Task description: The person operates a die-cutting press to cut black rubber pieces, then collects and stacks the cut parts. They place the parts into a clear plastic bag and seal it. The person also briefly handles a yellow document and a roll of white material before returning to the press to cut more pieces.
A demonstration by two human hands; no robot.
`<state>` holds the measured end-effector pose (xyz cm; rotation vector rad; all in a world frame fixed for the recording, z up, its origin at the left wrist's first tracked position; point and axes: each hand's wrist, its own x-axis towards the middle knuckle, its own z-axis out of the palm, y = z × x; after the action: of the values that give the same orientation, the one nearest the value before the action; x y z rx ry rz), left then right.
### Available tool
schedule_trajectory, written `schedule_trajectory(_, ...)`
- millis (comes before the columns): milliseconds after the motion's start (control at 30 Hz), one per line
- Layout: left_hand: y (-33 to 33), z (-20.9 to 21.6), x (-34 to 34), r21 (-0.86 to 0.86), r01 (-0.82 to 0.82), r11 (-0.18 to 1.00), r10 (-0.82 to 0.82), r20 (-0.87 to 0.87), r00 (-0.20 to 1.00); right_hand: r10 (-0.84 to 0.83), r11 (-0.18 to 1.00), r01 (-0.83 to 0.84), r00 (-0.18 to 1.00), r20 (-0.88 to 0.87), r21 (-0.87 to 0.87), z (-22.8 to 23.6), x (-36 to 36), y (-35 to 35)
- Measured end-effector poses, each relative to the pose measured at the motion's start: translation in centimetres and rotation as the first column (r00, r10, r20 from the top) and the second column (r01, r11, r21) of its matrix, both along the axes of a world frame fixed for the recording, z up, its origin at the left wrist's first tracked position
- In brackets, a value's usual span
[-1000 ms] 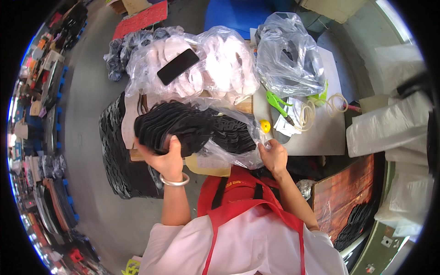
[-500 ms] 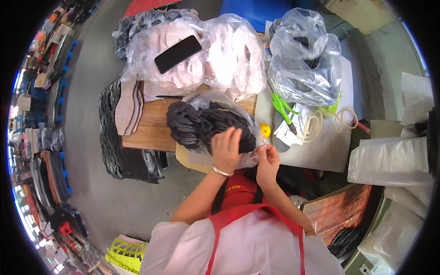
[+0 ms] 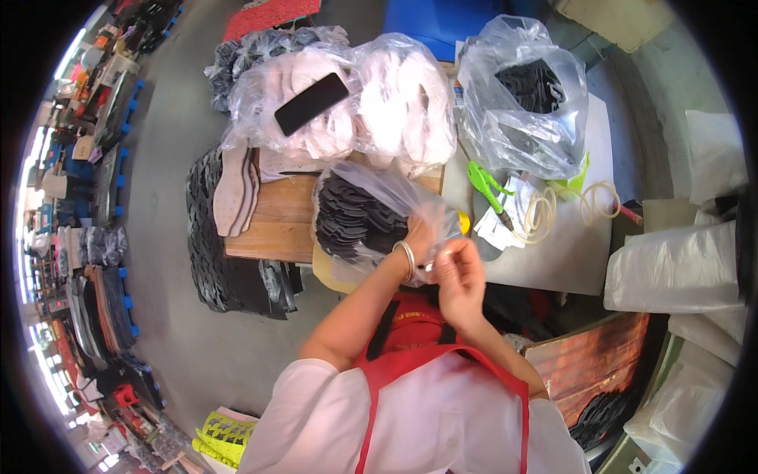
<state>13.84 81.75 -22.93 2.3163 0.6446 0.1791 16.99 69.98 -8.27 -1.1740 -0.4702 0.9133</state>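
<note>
A clear plastic bag (image 3: 379, 178) lies at the table's front edge, with a stack of black shoe-upper-like cut pieces (image 3: 355, 217) inside it. My left hand (image 3: 421, 235), with a bracelet at the wrist, reaches into the mouth of the bag at the right end of the stack. Plastic film covers its fingers, so their grip is unclear. Close beside it, my right hand (image 3: 460, 276) pinches the bag's edge between thumb and fingers. A yellow round object (image 3: 463, 222) shows just behind the bag.
Behind are bags of white pieces (image 3: 403, 103) with a black phone (image 3: 312, 103) on top. An open bag of black pieces (image 3: 525, 134) stands at back right. A green-handled tool (image 3: 488, 186) with a coiled hose (image 3: 541, 217) lies right. White cut pieces (image 3: 234, 193) overhang the wooden board (image 3: 276, 213).
My left hand has moved right, off the top of the black pieces and into the bag's mouth. The bag has shifted slightly right, and its film now covers more of the stack.
</note>
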Motion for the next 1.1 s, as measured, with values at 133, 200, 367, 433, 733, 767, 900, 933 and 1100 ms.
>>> schedule_trajectory(133, 1.2, 4.5, -3.2, 0.029, -0.122, 0.992, 0.105, 0.33, 0.938, -0.219, 0.973, 0.229, 0.96, -0.174, 0.039, -0.5, 2.0, 0.1)
schedule_trajectory(200, 2.9, 6.3, -6.4, 0.032, -0.349, 0.936, 0.298, 0.452, 0.841, -0.234, 0.967, 0.252, 0.938, -0.256, 0.039, -0.8, 2.4, -0.4)
schedule_trajectory(367, 11.8, 3.1, -14.7, 0.033, -0.784, 0.619, 0.734, 0.33, 0.594, -0.206, 0.975, 0.219, 0.955, -0.212, 0.044, -1.1, 1.9, -0.5)
schedule_trajectory(433, 14.9, 0.1, -16.1, 0.093, -0.76, 0.643, 0.728, 0.234, 0.644, -0.2, 0.979, 0.205, 0.962, -0.184, 0.009, -1.0, 1.6, -0.2)
schedule_trajectory(733, 16.9, -2.5, -18.0, -0.656, -0.559, 0.507, 0.72, -0.035, 0.694, -0.224, 0.973, 0.231, 0.955, -0.195, 0.014, -0.8, 1.8, 0.9)
schedule_trajectory(767, 16.5, -1.8, -18.2, -0.685, -0.527, 0.503, 0.742, 0.03, 0.669, -0.243, 0.968, 0.251, 0.95, -0.197, 0.016, -0.6, 2.0, 0.9)
schedule_trajectory(900, 13.8, 1.1, -19.0, -0.785, -0.345, 0.514, 0.827, 0.348, 0.441, -0.318, 0.942, 0.336, 0.909, -0.27, 0.021, 0.6, 3.1, 0.5)
schedule_trajectory(933, 13.4, 1.7, -19.2, -0.801, -0.353, 0.484, 0.85, 0.334, 0.408, -0.354, 0.928, 0.374, 0.885, -0.302, 0.008, 0.9, 3.4, 0.3)
schedule_trajectory(1100, 13.3, 3.1, -19.2, -0.899, -0.31, 0.31, 0.93, 0.219, 0.295, -0.21, 0.957, 0.286, 0.81, -0.548, 0.056, 1.4, 4.8, -0.6)
